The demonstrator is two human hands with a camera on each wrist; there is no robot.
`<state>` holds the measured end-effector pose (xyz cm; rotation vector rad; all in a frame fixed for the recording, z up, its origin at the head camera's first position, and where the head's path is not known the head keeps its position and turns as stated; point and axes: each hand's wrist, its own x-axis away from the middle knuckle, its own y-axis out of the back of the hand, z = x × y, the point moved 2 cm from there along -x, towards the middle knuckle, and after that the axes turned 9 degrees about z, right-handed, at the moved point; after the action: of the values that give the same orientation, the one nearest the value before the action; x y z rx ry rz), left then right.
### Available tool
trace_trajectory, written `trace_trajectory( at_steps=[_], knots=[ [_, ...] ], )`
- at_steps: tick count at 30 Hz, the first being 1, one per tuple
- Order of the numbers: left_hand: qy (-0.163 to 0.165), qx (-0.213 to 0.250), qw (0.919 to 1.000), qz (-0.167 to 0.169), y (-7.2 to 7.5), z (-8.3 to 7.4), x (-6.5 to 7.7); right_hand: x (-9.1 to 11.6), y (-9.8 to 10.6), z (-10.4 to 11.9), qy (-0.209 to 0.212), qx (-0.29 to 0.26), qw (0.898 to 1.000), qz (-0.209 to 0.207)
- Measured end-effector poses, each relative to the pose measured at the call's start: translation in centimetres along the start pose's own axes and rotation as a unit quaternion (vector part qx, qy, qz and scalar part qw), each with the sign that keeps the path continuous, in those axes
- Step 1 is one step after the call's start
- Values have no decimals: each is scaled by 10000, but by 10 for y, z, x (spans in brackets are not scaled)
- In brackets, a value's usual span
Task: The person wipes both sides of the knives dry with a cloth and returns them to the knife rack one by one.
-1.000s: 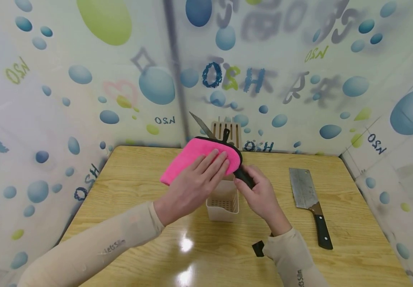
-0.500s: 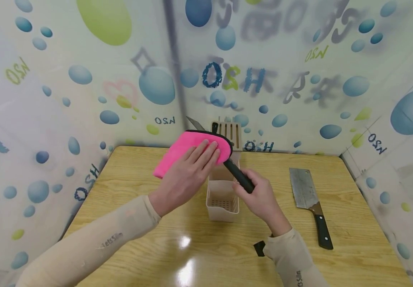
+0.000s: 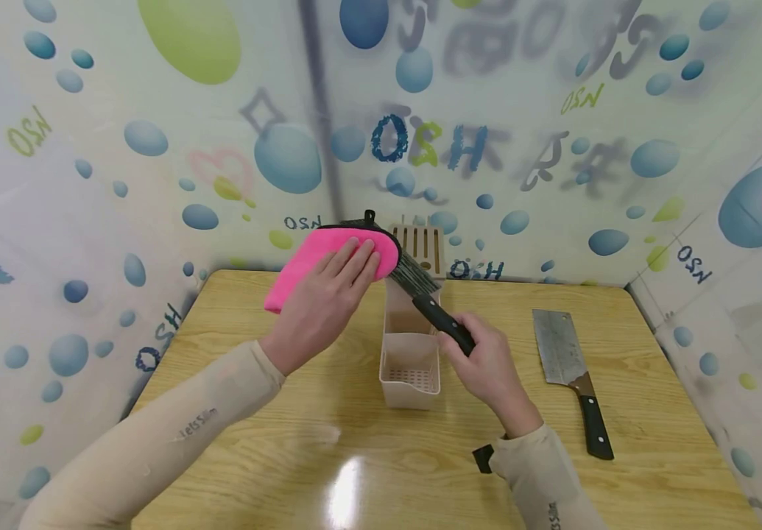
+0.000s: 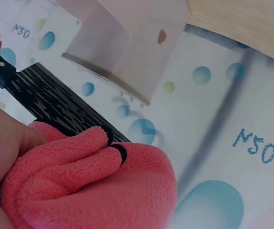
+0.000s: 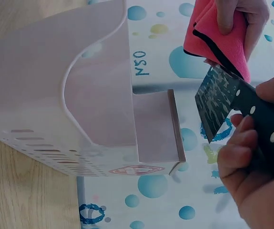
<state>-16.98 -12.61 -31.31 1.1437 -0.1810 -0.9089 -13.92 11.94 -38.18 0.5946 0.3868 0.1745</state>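
Observation:
A pink cloth [image 3: 347, 254] with black edging is folded over the blade of a kitchen knife [image 3: 415, 271]. My left hand [image 3: 319, 298] pinches the cloth there, its fingers laid along the top and the thumb underneath, as the right wrist view shows. The cloth hides the far end of the dark, streaked blade. My right hand [image 3: 487, 361] grips the knife's black riveted handle [image 5: 265, 129], and the knife slants up to the left in the air. Behind and below it stands a beige knife holder [image 3: 410, 394] with open compartments and a slotted top.
A cleaver [image 3: 562, 350] with a black handle lies on the wooden table [image 3: 255, 471] at the right. A small black piece [image 3: 483, 458] shows beside my right sleeve. A wall covering [image 3: 520, 147] printed with blue bubbles rises right behind the table.
My left hand has slid the cloth up and left along the blade, toward its tip, baring the part near the handle. My right hand still holds the handle, almost in place.

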Motion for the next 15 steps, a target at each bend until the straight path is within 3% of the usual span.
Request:
trace_trajectory(
  at_steps=[15],
  knots=[
    [229,169,9992,296,-10,24,-2,2,1,0,931,616,9937,-114]
  ],
)
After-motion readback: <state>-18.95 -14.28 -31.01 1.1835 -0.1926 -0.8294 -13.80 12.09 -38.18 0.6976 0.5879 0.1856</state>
